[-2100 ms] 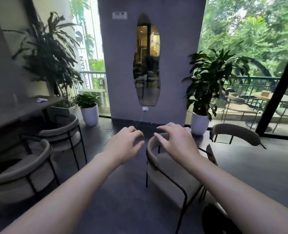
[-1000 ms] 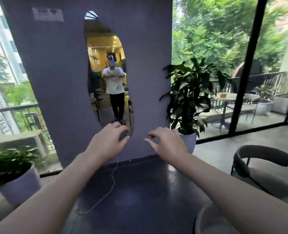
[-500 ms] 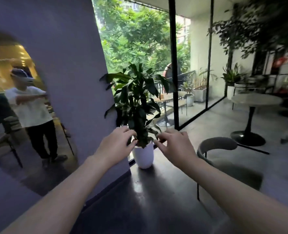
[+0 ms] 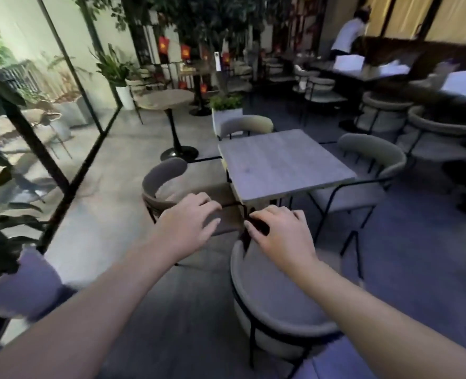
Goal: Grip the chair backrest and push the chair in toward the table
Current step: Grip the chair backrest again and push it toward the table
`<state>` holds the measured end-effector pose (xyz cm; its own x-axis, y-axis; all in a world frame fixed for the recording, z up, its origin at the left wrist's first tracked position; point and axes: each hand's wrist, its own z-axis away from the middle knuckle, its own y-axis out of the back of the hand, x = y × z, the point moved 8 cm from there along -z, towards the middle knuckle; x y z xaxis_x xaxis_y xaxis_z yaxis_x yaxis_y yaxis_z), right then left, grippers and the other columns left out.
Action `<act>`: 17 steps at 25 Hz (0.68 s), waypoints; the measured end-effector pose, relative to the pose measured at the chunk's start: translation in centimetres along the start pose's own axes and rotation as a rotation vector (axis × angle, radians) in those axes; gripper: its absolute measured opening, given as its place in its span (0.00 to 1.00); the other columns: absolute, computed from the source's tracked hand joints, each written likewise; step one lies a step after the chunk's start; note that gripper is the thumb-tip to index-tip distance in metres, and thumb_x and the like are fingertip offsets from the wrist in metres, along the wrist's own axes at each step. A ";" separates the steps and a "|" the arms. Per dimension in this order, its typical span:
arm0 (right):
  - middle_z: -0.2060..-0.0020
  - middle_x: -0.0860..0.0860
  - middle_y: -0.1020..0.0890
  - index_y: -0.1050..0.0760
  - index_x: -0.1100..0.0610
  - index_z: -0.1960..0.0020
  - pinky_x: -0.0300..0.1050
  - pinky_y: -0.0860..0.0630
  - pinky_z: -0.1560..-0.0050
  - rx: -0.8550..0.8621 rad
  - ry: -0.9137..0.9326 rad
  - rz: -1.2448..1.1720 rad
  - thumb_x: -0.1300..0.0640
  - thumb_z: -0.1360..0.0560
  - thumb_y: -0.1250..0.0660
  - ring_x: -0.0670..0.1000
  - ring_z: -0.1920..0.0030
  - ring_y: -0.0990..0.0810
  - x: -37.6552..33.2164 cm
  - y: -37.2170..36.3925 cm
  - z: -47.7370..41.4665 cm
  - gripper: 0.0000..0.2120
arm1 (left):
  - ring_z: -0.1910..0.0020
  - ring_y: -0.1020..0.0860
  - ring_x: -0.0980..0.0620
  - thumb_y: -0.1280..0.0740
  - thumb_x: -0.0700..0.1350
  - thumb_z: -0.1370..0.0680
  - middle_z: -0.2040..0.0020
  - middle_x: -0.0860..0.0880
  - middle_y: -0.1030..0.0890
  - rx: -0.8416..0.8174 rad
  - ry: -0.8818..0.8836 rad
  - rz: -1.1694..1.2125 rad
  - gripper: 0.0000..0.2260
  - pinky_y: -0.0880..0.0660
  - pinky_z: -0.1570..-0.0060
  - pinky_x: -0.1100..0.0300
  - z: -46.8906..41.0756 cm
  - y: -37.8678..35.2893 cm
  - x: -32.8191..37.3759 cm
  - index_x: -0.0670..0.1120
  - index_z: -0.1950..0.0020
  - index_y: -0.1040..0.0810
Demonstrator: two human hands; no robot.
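We are in the approach: neither hand grips anything yet. Our left hand (image 4: 188,222) and right hand (image 4: 281,236) hover palm-down with fingers loosely spread and empty, above the nearest chair (image 4: 275,305), which stands just below us, off the near corner of the square table (image 4: 283,165). Next, we judge, both hands must drop onto its curved backrest (image 4: 286,328), clamp, and push toward the table.

Grey curved-back chair (image 4: 275,305) w/ black frame, upright, just short of square grey table (image 4: 283,162) corner.
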<state>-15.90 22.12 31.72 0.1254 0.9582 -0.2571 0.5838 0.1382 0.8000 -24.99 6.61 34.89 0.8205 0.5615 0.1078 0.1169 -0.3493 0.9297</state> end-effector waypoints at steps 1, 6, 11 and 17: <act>0.53 0.42 0.17 0.18 0.45 0.47 0.48 0.34 0.50 -0.009 -0.042 0.022 0.39 0.23 0.39 0.49 0.52 0.21 1.0 -0.1 1.8 0.16 | 0.45 0.25 0.50 0.40 0.55 0.21 0.45 0.52 0.23 -0.014 -0.066 0.032 0.14 0.23 0.50 0.50 0.2 -1.7 1.3 0.51 0.42 0.22; 0.52 0.42 0.17 0.18 0.46 0.45 0.49 0.33 0.49 -0.084 -0.181 0.093 0.40 0.23 0.37 0.49 0.51 0.20 6.6 -4.4 13.0 0.15 | 0.43 0.27 0.54 0.39 0.57 0.20 0.44 0.56 0.25 -0.112 -0.150 0.154 0.12 0.22 0.53 0.52 4.5 -13.4 4.9 0.54 0.40 0.24; 0.50 0.43 0.17 0.19 0.46 0.44 0.51 0.32 0.46 -0.245 -0.297 0.122 0.40 0.24 0.35 0.50 0.48 0.20 10.8 -13.7 25.0 0.15 | 0.41 0.26 0.53 0.37 0.58 0.21 0.44 0.56 0.25 -0.238 -0.162 0.224 0.12 0.22 0.51 0.50 11.0 -27.5 6.7 0.54 0.41 0.24; 0.50 0.43 0.20 0.20 0.45 0.45 0.52 0.34 0.46 -0.209 -0.362 0.148 0.41 0.25 0.34 0.50 0.47 0.22 11.8 -16.9 28.6 0.13 | 0.40 0.27 0.52 0.35 0.60 0.23 0.42 0.55 0.26 -0.288 -0.172 0.219 0.15 0.21 0.49 0.49 13.0 -33.9 6.5 0.55 0.39 0.25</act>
<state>-1.34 23.93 -0.30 0.4903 0.8270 -0.2753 0.3685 0.0896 0.9253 -16.33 12.31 -0.51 0.8931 0.3547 0.2766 -0.2127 -0.2086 0.9546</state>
